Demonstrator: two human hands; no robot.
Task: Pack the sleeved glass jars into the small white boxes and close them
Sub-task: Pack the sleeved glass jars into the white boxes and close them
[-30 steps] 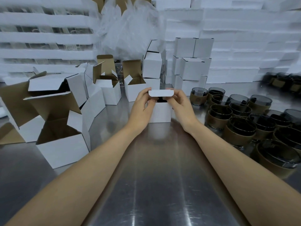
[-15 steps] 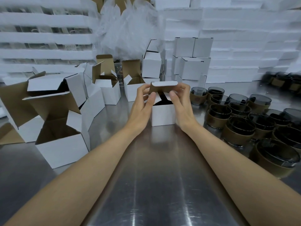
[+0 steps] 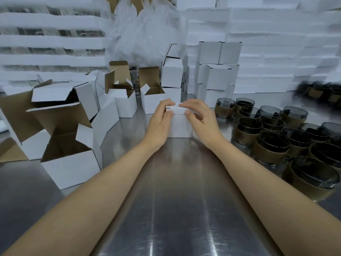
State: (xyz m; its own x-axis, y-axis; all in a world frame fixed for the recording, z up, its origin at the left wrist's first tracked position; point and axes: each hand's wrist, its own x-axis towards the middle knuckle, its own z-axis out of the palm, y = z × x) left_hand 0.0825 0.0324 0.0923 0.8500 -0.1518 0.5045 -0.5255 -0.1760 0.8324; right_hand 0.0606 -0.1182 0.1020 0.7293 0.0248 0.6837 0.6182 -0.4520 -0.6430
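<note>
— What are the hands on?

— Both are on one small white cardboard box [image 3: 181, 126], which stands on the brushed steel table [image 3: 180, 209], straight ahead in the middle. The left hand [image 3: 160, 124] wraps its left side, fingers curled over the top edge and thumb against the front face. The right hand [image 3: 200, 119] lies over the lid from the right, fingers bent across the top and thumb tip at the front rim. So each hand holds the box.

— Is the lid down?

— It lies flat on top; a thin seam shows under its front edge. What is inside is hidden.

— And the jars?

— The dark glass jars in brown paper sleeves [image 3: 271, 148] stand upright in a crowded group on the table to the right, near the right forearm but not touching the box. A few more sit blurred at the far right edge.

— What lies to the left?

— Open white boxes with brown insides [image 3: 70, 163], flaps up, some leaning on each other. Two more stand just behind the held box.

— Further back?

— A stack of closed white boxes [image 3: 219, 71], then clear crumpled plastic bags [image 3: 147, 34] and a wall of white foam sheets [image 3: 276, 43].
</note>
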